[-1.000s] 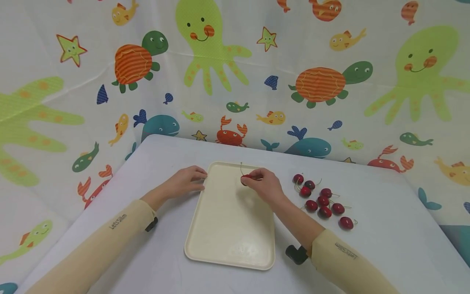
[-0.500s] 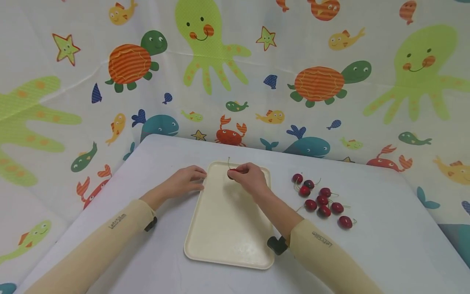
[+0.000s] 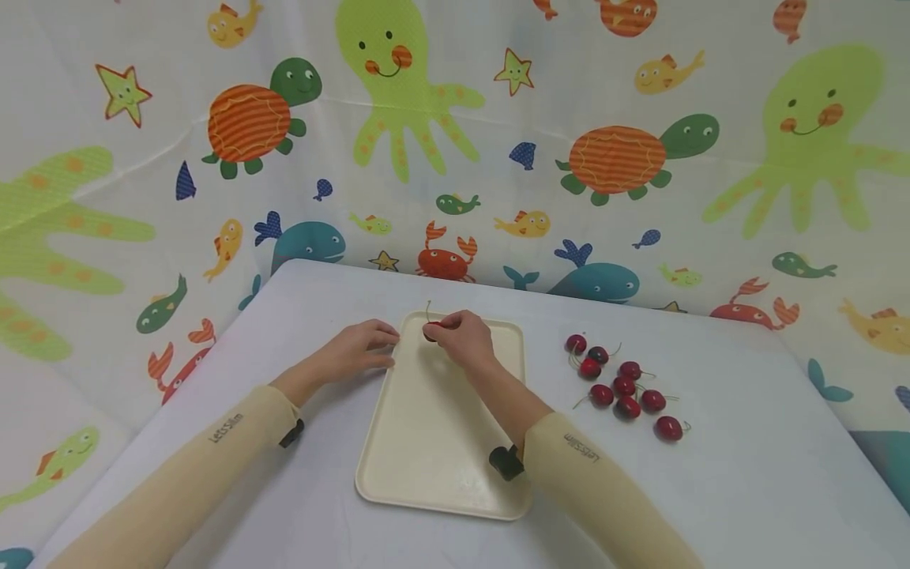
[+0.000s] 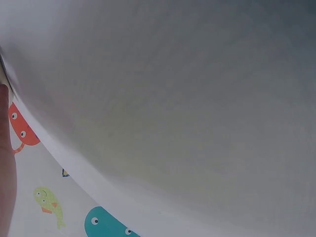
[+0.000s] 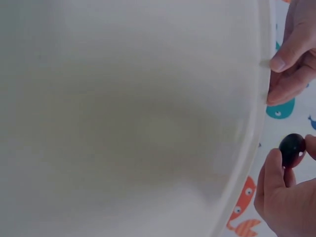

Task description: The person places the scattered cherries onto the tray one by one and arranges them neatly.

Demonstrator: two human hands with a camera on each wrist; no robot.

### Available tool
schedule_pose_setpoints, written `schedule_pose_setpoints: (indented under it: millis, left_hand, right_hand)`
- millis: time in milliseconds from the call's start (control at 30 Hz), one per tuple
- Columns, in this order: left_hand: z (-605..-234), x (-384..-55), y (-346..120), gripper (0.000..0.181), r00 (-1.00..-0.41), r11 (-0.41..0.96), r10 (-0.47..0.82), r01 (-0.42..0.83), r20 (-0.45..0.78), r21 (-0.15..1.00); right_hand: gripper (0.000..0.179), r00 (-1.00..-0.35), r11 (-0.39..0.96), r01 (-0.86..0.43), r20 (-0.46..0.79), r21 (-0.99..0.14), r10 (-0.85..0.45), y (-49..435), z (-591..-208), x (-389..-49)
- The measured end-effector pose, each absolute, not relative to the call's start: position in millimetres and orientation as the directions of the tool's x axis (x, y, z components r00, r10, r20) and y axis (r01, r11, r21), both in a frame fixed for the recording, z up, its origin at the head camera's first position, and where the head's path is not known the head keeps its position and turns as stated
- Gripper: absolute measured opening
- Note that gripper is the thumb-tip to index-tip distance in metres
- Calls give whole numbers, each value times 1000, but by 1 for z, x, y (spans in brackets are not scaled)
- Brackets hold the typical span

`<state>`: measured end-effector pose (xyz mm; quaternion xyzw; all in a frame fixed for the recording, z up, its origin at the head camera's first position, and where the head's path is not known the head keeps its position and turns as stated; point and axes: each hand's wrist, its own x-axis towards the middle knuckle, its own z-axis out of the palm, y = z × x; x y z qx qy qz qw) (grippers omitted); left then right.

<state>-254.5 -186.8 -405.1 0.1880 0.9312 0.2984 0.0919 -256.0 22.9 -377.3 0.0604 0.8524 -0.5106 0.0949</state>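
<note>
My right hand [image 3: 465, 336] pinches a dark red cherry [image 3: 430, 332] between thumb and fingers, its thin stem pointing up. They are over the far left corner of a cream rectangular tray [image 3: 441, 442]. In the right wrist view the cherry [image 5: 292, 149] shows between the fingertips, away from the palm. My left hand [image 3: 362, 346] lies at the tray's left edge, fingertips right at the rim. The right wrist view also has the left hand [image 5: 296, 54] there, with thumb and a finger against the rim. Only a strip of that hand [image 4: 6, 163] enters the left wrist view.
Several loose cherries with stems, one of them a cherry [image 3: 669, 428] nearest the front, lie on the white table [image 3: 753, 442] right of the tray. Behind the table hangs a curtain [image 3: 455, 150] printed with sea animals.
My right hand has moved left and slightly away across the tray with the cherry. The left hand has stayed at the tray's edge.
</note>
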Motion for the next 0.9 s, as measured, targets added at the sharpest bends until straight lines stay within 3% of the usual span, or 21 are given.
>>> schedule_pose_setpoints:
  millis: [567,900]
  left_hand:
    - [-403,-254,-187,42,-901,737,432,336,-27,587]
    - [-404,-255,-187,42,-910,743,413,311,-40,593]
  right_hand:
    - [32,-992,614,89,-124,-784,-14,14,-397,-266]
    - [29,-993,633,80,-114,-770,-13,9,-401,-269]
